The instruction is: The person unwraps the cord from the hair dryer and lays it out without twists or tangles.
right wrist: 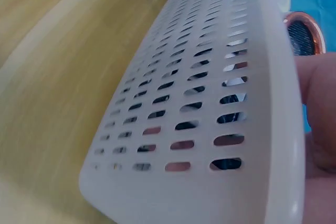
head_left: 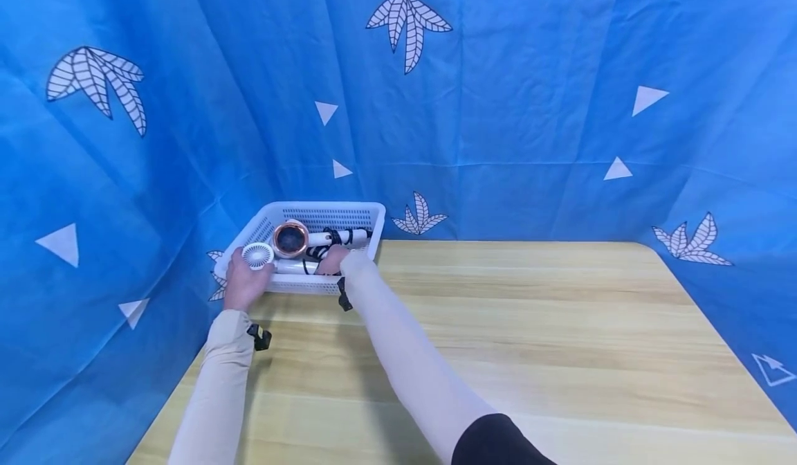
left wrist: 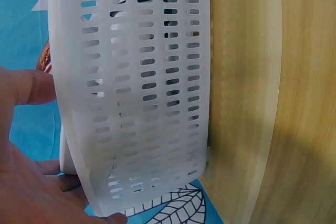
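Observation:
A white slotted basket [head_left: 305,284] sits at the table's back left. Inside it, a white handheld fan [head_left: 258,256] with a round ribbed head lies at the left, my left hand [head_left: 245,286] gripping around that head. In the left wrist view the left hand [left wrist: 37,177] is beside the basket wall [left wrist: 131,98]. My right hand [head_left: 333,260] reaches over the front rim at the basket's right, near a white handle [head_left: 295,266]; its fingertips are hidden. The right wrist view shows part of the right hand [right wrist: 321,114] behind the rim [right wrist: 283,129].
Also in the basket are a round copper-rimmed piece [head_left: 290,239] and a white handle with black cord [head_left: 339,237]. The wooden table [head_left: 529,340] extends to the right. A blue patterned cloth [head_left: 510,105] hangs behind and at the left.

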The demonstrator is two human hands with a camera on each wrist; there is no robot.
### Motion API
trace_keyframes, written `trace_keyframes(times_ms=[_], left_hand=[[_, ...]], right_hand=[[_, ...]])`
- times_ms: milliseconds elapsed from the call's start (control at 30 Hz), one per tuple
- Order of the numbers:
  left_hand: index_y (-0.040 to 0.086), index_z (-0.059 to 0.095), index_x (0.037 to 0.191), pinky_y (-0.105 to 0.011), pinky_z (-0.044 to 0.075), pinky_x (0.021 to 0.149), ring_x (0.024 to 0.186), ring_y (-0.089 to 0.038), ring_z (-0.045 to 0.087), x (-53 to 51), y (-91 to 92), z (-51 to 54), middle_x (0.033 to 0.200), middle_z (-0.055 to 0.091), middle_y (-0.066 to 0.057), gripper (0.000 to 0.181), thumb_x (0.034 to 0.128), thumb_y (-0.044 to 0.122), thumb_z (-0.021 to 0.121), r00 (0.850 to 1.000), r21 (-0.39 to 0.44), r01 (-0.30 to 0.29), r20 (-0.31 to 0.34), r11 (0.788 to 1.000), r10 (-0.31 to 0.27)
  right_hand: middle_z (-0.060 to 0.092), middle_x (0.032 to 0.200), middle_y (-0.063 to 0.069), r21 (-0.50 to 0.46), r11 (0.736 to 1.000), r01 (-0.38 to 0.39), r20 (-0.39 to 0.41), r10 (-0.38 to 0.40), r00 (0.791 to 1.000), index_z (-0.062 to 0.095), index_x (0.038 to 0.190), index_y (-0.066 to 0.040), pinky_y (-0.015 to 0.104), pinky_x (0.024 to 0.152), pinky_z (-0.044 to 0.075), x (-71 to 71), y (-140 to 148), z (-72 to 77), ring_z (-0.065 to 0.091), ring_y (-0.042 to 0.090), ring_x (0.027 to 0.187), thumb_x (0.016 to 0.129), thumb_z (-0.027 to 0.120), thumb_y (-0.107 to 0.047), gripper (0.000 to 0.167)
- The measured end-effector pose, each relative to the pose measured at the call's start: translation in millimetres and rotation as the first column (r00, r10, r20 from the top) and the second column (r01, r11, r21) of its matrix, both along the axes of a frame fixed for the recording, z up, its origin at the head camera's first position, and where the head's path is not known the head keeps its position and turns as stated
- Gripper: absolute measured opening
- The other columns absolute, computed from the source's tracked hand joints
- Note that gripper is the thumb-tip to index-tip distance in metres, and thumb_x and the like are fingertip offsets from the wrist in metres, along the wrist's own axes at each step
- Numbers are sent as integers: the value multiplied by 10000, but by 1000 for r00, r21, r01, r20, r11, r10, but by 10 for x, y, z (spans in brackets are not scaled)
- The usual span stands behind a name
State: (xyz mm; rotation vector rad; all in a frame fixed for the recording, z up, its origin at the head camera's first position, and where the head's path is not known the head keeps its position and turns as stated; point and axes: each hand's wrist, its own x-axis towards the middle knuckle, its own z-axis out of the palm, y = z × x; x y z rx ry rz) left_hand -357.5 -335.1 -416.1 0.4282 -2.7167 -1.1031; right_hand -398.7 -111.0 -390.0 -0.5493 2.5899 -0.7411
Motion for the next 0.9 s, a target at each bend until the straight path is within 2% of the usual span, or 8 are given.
trace_keyframes(times_ms=[67,233,333,467,600,733,800,900], left_hand=[[-41,-11,1625,-655,243,1266,1517,-541,246,6,4,-10,1637,179,-387,922,995,297,571,1000,4,-1,4,1000,1],[-76,-24,1613,-646,227,1276,1523,-545,227,34,19,-25,1638,154,-401,926,999,299,559,1000,-2,11,15,1000,-11],[-74,-12,1614,-647,232,1273,1519,-541,237,42,34,-34,1636,167,-395,924,995,307,558,1000,-4,13,17,1000,-13],[-67,10,1615,-651,254,1261,1501,-542,269,42,52,-17,1619,205,-393,929,980,313,572,1000,-6,-1,15,1000,1],[-69,25,1613,-639,263,1264,1498,-537,284,39,61,25,1612,225,-394,938,970,321,585,1000,-7,-11,4,1000,11],[-69,10,1615,-636,250,1272,1510,-542,260,51,64,47,1623,196,-400,954,971,341,583,1000,-11,-18,-6,1000,18],[-68,-3,1615,-640,243,1272,1515,-546,245,61,61,44,1629,175,-402,961,974,347,581,1000,-9,-20,-3,1000,20],[-58,-19,1619,-639,232,1278,1525,-542,226,73,56,23,1639,154,-395,974,975,347,588,1000,2,-21,4,1000,21]], right_hand=[[697,1255,107,7,999,-41,0,41,999,687,1285,-60,294,897,566,-4,26,-3,625,178,1002,1036,578,-328,381],[671,1183,120,59,989,-135,-4,135,991,704,1258,-53,255,788,507,-18,69,-1,554,159,919,1048,536,-287,357],[679,1155,92,92,988,-120,-18,122,992,716,1239,-72,233,786,494,-29,66,0,549,139,908,1052,521,-301,354],[705,1222,73,96,990,-107,-1,108,994,714,1263,-105,246,891,537,-69,59,5,590,137,956,1045,545,-345,365],[697,1274,69,70,993,-99,41,97,994,686,1292,-117,277,978,536,-116,71,19,625,159,1037,1029,583,-389,393],[659,1376,98,-9,995,-102,74,102,992,623,1385,-95,322,1095,503,-58,120,70,622,215,1212,1043,569,-378,447],[638,1415,110,-52,992,-113,109,118,987,597,1413,-82,339,1124,495,-34,128,85,610,236,1266,1049,562,-362,461],[626,1434,118,-113,990,-87,183,107,977,597,1413,-83,351,1140,487,-13,134,91,598,257,1306,1038,591,-337,453]])
